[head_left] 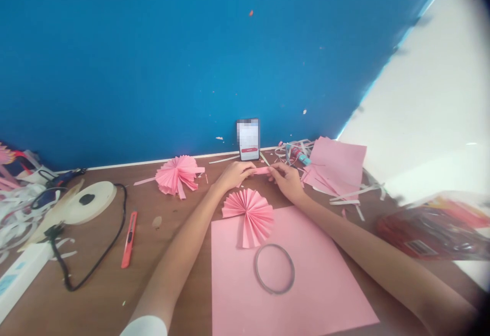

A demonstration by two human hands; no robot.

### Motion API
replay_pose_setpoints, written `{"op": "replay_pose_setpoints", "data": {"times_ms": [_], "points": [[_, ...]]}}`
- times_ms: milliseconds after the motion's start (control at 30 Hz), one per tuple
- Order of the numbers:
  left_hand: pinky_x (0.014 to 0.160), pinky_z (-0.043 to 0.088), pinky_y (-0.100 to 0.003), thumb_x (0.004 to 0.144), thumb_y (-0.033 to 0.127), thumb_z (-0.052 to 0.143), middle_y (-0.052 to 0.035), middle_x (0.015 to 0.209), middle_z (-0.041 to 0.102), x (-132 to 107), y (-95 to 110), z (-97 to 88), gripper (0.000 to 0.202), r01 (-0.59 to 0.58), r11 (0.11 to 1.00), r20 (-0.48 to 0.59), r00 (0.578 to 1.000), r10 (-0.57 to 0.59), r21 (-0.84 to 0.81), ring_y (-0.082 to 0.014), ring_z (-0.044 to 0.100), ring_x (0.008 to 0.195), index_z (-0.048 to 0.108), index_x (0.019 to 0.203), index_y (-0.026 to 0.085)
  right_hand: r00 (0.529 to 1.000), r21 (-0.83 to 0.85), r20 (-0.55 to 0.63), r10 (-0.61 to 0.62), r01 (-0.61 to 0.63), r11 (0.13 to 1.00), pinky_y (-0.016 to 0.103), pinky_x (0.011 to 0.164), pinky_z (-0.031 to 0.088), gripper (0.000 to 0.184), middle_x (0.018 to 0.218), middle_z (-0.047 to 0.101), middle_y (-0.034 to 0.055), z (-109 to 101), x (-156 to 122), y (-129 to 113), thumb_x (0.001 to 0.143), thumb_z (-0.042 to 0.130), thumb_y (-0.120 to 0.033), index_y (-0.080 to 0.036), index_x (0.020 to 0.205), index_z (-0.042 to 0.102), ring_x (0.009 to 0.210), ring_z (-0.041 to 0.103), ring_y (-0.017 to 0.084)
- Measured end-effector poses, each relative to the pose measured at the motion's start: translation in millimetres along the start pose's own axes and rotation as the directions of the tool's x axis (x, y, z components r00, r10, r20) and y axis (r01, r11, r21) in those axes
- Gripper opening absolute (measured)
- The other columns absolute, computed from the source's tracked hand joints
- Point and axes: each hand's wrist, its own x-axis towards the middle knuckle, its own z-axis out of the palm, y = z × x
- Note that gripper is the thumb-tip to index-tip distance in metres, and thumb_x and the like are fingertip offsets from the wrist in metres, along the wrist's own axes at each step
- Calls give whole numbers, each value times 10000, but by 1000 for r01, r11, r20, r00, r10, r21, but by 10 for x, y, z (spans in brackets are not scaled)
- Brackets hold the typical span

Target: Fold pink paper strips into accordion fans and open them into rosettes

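Paper strip (262, 171) between the propped phone (249, 141) and the pleated pink fan (253, 216) is best held level and lightly taut, left hand (236, 173) and right hand (287, 178) each pinching one end, so its edges keep straight and its surface takes no stray crease.

I hold a narrow pink paper strip (262, 171) nearly level, gripped by my left fingers (248, 171) on one side and my right fingers (277, 169) on the other. Its short visible stretch looks straight, over the worktop (191, 259) between the phone (250, 142) and the pleated paper fan (255, 218).
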Motion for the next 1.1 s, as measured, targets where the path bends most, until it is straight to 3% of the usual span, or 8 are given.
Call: {"op": "replay_pose_setpoints", "data": {"times_ms": [267,500,700,1100], "points": [[648,401,-221,893,403,429,-14,782,680,4,0,27,316,6,1000,-5,1000,-6,18,-140,589,691,672,884,199,999,40,43,22,-24,999,282,568,490,306,741,686,28,2,11,2,847,524,-497,-215,895,632,637,647,179],[722,424,-229,892,458,435,-20,893,696,24,105,36,346,-51,999,58,997,51,-14,-152,607,793,668,946,207,999,61,49,24,-27,998,288,536,484,321,628,657,15,5,13,32,829,544,-515,-209,832,641,589,628,181],[665,429,-228,867,524,459,-30,792,692,10,167,62,405,-11,998,79,997,16,-67,-146,608,715,675,846,182,997,97,75,27,-34,995,302,529,494,326,643,678,28,16,-10,6,804,579,-518,-208,862,664,589,642,197],[639,430,-215,886,462,458,-20,807,683,12,157,85,349,-6,990,42,999,12,-139,-114,596,673,651,867,172,991,117,129,-23,8,993,280,573,497,281,676,673,19,-2,17,13,871,517,-447,-199,906,645,585,620,160]]}}
